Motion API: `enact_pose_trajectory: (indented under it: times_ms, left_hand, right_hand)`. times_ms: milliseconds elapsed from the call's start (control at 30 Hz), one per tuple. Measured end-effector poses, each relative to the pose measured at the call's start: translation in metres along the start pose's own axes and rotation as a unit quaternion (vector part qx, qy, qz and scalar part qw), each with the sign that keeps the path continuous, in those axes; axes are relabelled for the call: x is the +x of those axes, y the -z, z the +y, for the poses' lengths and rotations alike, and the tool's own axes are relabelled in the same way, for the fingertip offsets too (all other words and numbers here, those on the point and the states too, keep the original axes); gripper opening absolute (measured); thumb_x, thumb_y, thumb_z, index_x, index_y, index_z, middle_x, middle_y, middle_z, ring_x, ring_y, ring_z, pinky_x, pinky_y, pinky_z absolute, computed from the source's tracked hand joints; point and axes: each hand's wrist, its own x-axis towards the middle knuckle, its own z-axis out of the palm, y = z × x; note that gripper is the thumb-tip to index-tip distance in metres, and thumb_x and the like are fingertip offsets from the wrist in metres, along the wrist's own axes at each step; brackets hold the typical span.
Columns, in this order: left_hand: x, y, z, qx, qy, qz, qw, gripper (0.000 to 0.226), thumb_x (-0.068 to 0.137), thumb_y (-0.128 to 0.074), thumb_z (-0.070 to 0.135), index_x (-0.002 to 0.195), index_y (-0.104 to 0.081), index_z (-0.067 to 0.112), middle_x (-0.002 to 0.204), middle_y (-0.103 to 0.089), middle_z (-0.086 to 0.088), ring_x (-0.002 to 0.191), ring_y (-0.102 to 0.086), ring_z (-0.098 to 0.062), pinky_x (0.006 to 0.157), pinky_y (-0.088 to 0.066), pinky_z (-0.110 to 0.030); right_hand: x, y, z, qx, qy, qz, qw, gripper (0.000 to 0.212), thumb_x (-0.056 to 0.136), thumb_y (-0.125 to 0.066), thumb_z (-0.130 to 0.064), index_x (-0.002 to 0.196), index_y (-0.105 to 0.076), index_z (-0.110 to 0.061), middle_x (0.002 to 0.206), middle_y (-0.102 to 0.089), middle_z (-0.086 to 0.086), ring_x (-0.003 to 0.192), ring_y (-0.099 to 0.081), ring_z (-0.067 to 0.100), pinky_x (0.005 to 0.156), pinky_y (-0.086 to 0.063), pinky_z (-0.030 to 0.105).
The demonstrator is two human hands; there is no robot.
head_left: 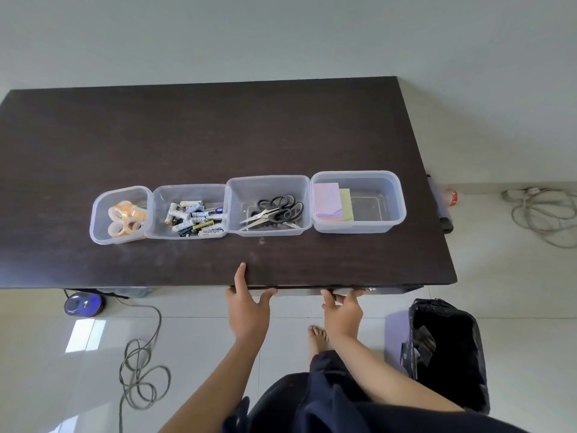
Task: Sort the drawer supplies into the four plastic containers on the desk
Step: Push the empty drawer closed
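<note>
Four clear plastic containers stand in a row on the dark desk (pixel 218 129). The leftmost container (pixel 99 232) holds tape rolls (pixel 126 217). The second container (pixel 159 195) holds several batteries (pixel 196 217). Scissors (pixel 274 210) lie in the third container (pixel 268 182), and pink and green sticky notes (pixel 331 202) lie in the rightmost container (pixel 396 201). My left hand (pixel 248 304) rests against the desk's front edge, thumb on top, holding nothing. My right hand (pixel 343 310) has its fingers on the drawer front (pixel 343 290) just under the edge; the drawer's inside is hidden.
A black-lined waste bin (pixel 449 348) stands on the floor at the right. Grey cables (pixel 140 370) coil on the tiles at the left, beside a round blue device (pixel 83 304). More cable and a power strip (pixel 537 210) lie past the desk's right side. My bare foot (pixel 317 337) is below the drawer.
</note>
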Motion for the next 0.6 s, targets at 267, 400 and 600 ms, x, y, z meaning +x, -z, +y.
enact_pose_trajectory:
  times_ms: [267,400,600]
  left_hand:
    - [0.007,0.008,-0.006,-0.026,-0.013,-0.002,1.0,0.075,0.084,-0.07,0.033,0.144,-0.025,0.038,0.124,-0.051,-0.008,0.112,-0.052,-0.023,0.086,-0.044,-0.03]
    - [0.007,0.008,-0.005,-0.016,-0.018,-0.006,1.0,0.075,0.085,-0.068,0.032,0.145,-0.023,0.037,0.127,-0.051,-0.009,0.114,-0.052,-0.024,0.091,-0.047,-0.034]
    - [-0.005,0.008,-0.006,-0.01,-0.041,-0.025,0.999,0.08,0.089,-0.063,0.032,0.149,-0.011,0.035,0.135,-0.047,-0.011,0.116,-0.053,-0.026,0.088,-0.046,-0.032]
  right_hand:
    - [0.015,-0.012,-0.015,0.042,0.016,0.05,0.998,0.013,0.087,-0.063,-0.013,0.097,-0.06,-0.004,0.089,-0.068,0.008,0.072,-0.07,0.031,0.071,-0.054,0.037]
    - [0.008,-0.014,-0.021,0.087,0.013,0.068,0.994,0.033,0.085,-0.066,-0.008,0.116,-0.058,-0.001,0.089,-0.067,0.008,0.073,-0.062,0.024,0.074,-0.049,0.03]
    - [-0.005,0.008,-0.029,0.033,0.018,0.016,0.999,0.036,0.087,-0.065,-0.025,0.115,-0.053,-0.005,0.099,-0.068,0.01,0.086,-0.065,0.024,0.072,-0.04,0.024]
